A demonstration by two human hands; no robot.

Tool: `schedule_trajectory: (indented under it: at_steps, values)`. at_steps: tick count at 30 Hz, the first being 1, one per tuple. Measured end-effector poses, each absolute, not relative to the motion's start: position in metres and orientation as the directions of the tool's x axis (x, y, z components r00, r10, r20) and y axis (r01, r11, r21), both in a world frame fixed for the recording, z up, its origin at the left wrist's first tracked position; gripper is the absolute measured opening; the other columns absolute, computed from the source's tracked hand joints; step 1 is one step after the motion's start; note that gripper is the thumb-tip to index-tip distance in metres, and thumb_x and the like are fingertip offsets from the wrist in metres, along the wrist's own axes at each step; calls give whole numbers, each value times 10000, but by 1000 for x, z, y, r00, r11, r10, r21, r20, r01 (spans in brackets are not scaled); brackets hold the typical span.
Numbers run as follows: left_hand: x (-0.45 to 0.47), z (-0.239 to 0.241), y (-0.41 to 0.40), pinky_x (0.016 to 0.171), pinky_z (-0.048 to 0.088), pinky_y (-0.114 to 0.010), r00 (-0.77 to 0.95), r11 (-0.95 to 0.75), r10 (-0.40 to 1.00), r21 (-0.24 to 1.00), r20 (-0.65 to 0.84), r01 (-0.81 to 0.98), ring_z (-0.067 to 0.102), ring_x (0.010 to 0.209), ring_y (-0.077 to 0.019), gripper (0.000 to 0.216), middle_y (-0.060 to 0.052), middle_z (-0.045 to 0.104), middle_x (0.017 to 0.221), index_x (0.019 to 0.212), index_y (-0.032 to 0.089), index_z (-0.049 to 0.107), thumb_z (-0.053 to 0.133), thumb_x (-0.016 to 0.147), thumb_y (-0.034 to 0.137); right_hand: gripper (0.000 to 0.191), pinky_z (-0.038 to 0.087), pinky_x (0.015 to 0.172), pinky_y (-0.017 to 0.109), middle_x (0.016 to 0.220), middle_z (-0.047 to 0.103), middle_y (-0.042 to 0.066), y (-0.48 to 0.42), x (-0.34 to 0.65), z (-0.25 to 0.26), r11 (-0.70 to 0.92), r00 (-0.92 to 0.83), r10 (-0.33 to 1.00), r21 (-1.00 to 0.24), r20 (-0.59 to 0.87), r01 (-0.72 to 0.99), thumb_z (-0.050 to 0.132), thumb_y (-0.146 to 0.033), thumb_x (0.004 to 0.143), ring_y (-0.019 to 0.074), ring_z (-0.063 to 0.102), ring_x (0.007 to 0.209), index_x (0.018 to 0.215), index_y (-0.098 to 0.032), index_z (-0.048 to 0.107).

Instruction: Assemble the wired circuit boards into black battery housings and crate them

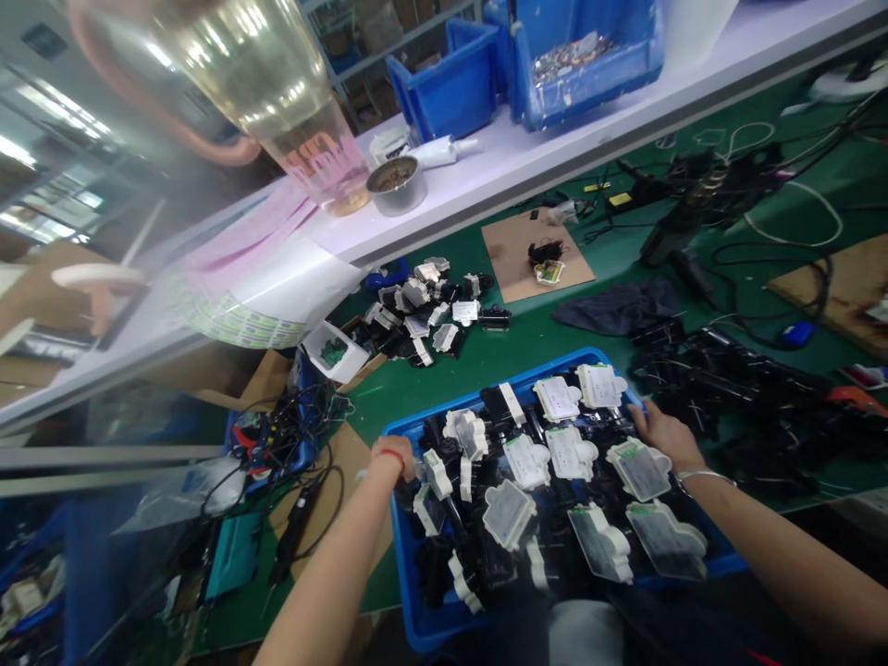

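Crate Between My Two Hands

The blue plastic crate (406, 578) lies directly between my hands, its long axis seeming to run from one to the other. Neither hand is nearer: both touch it. My left hand (395, 455) is closed over the left rim near the far corner; my right hand (662, 435) wraps the right rim, thumb showing, the other fingers mostly hidden. Neither holds anything else.

I count one crate, carrying roughly fifteen white plastic housings (572, 453); overlap prevents an exact tally of them, or of the black parts beneath.

Beyond the crate are one cardboard sheet (513, 254), bearing one small circuit board (548, 272), and one dark cloth (617, 307). Beyond it to the left is one heap of similar housings (444, 314), too jumbled to count, and one small white box (351, 359). Left of the crate lies one black corded tool (295, 532); right of it, one pile of black parts (735, 370).
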State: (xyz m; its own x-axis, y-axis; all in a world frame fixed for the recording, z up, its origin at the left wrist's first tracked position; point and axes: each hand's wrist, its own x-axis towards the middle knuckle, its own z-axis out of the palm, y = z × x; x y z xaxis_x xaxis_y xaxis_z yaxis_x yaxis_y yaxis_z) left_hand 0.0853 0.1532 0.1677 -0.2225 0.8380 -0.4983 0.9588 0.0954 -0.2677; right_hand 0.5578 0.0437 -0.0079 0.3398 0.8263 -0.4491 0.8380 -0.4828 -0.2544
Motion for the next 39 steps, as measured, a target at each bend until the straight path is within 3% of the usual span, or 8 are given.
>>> schedule_trajectory:
  at_steps: [4, 8, 10, 14, 16, 20, 29, 39]
  values:
    - [69, 175, 178, 859, 460, -430, -281, 163, 847, -282, -451, 945, 575, 969, -222, 399, -100, 592, 1060, 1083, 128, 553, 518, 864, 459, 568, 461, 636, 363, 790, 691, 180, 44, 557, -4, -486, 340, 826, -262, -450, 834, 211, -505, 939, 307, 667, 726, 1136, -95, 551]
    - [57, 183, 151, 881, 432, -401, -256, 166, 894, -258, -368, 952, 569, 1029, -246, 358, -126, 575, 1105, 1163, 148, 487, 369, 927, 390, 573, 467, 651, 373, 790, 691, 182, 43, 557, -4, -494, 343, 827, -283, -445, 822, 209, -508, 938, 314, 669, 742, 1176, -98, 532]
    - [59, 175, 126, 859, 437, -361, -240, 156, 888, -233, -393, 960, 592, 1009, -248, 368, -114, 591, 1085, 1179, 187, 483, 461, 883, 406, 576, 469, 658, 374, 793, 692, 177, 43, 557, -5, -495, 341, 829, -298, -444, 816, 207, -518, 935, 319, 670, 758, 1181, -107, 527]
    - [73, 147, 90, 839, 447, -338, -265, 194, 885, -214, -384, 957, 604, 1015, -260, 647, -172, 506, 1225, 1323, 187, 354, 631, 773, 386, 584, 471, 656, 379, 796, 693, 183, 43, 558, -6, -501, 344, 828, -311, -442, 808, 200, -532, 930, 325, 670, 756, 1121, -110, 556]
    - [79, 140, 87, 839, 453, -334, -287, 224, 890, -208, -354, 952, 606, 1004, -237, 595, -170, 482, 1252, 1334, 187, 344, 589, 812, 332, 577, 472, 652, 380, 789, 692, 184, 43, 558, -6, -503, 346, 827, -309, -442, 807, 209, -528, 931, 324, 670, 747, 1102, -107, 564]
    - [79, 144, 107, 885, 453, -389, -319, 259, 887, -211, -335, 943, 577, 997, -209, 381, -99, 559, 1144, 1225, 172, 478, 510, 886, 342, 563, 475, 671, 382, 813, 692, 186, 43, 557, -6, -499, 347, 829, -299, -439, 813, 227, -521, 932, 318, 669, 761, 1100, -104, 566]
    - [76, 135, 155, 871, 486, -425, -407, 311, 792, -272, -456, 911, 586, 983, -205, 320, -83, 607, 1067, 1040, 126, 592, 576, 857, 389, 569, 476, 684, 386, 835, 690, 190, 44, 557, -5, -495, 346, 827, -282, -444, 822, 217, -514, 937, 321, 666, 801, 1141, -100, 550]
    - [44, 153, 112, 915, 463, -443, -492, 481, 849, -102, -191, 871, 551, 1073, -222, 411, -108, 545, 1213, 1225, 156, 492, 469, 911, 420, 572, 477, 699, 389, 865, 689, 197, 43, 557, -1, -498, 341, 828, -305, -446, 812, 204, -517, 937, 331, 664, 833, 1153, -110, 543]
